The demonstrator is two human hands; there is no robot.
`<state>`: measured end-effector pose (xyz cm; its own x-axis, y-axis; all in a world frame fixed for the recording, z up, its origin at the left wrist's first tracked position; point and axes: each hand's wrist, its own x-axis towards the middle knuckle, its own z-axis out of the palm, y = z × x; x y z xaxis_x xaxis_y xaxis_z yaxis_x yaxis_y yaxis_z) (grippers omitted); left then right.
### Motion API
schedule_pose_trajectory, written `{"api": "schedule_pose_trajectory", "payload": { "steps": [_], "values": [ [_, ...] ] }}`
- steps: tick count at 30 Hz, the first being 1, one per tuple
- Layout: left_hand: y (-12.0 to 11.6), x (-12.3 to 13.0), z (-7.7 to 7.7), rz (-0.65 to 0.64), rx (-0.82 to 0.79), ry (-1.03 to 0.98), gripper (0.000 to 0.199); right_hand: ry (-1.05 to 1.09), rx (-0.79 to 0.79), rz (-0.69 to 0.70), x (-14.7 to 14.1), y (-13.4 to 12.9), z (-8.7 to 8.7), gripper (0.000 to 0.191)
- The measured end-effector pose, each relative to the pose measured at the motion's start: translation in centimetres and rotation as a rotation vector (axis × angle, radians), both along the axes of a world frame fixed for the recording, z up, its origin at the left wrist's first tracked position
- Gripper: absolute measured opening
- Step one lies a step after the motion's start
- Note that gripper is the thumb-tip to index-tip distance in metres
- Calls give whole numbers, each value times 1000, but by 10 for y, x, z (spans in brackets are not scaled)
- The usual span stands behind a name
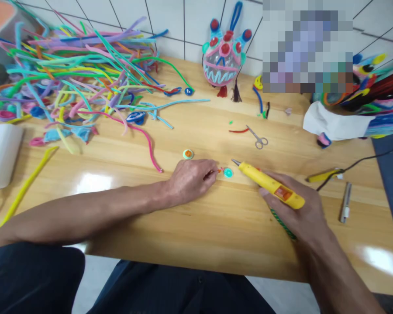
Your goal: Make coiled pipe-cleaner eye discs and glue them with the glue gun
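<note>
My left hand (193,179) rests near the middle of the wooden table, its fingers pinched on a small orange-and-pink piece (220,170). Just right of those fingertips lies a turquoise coiled disc (228,173). Behind the left hand is a pale green disc with an orange centre (187,154). My right hand (298,209) is wrapped round a yellow glue gun (268,183), whose metal nozzle points left, close to the turquoise disc. A green-and-dark striped strand (283,224) shows partly beneath the right hand.
Many coloured pipe cleaners (85,74) are heaped at the back left. A monster-faced ornament (221,63) leans against the tiled wall. Small scissors (258,138) lie beyond the glue gun. At right are a yellow tool (324,175), a black cable (356,161) and a grey cutter (346,203).
</note>
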<state>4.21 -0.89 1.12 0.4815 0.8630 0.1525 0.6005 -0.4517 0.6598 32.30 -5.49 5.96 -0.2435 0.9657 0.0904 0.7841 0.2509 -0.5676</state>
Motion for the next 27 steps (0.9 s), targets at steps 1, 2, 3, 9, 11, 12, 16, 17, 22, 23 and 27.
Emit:
{"api": "schedule_pose_trajectory", "payload": {
  "steps": [1, 2, 3, 9, 11, 12, 16, 17, 22, 23, 27],
  "values": [
    [0, 0, 0, -3, 0, 15, 21, -20, 4, 37, -1, -1, 1, 36],
    [1, 0, 0, -8, -3, 26, 21, -42, 15, 71, -2, -1, 2, 35],
    [1, -1, 0, -12, -6, 31, 22, -66, 24, 106, -3, -1, 2, 34],
    [1, -1, -1, -25, 28, 63, 27, -182, 94, 255, -5, 3, -7, 35],
    [0, -1, -1, -30, 44, 89, 29, -199, 107, 276, -6, 3, -8, 35],
    [0, -1, -1, -32, 49, 101, 29, -206, 117, 287, -6, 3, -8, 35],
    [1, -2, -2, -46, 44, 133, 28, -250, 166, 325, -9, 2, -7, 35],
    [2, -2, -2, -50, 39, 134, 28, -265, 169, 330, -9, 2, -6, 35],
    [2, -2, -2, -59, 9, 142, 26, -296, 164, 346, -9, 2, -9, 39],
    [2, -1, -2, -57, 6, 151, 26, -296, 168, 351, -9, 2, -10, 39],
    [1, -1, -2, -52, 7, 181, 26, -304, 183, 367, -8, 2, -12, 41]
  ]
}}
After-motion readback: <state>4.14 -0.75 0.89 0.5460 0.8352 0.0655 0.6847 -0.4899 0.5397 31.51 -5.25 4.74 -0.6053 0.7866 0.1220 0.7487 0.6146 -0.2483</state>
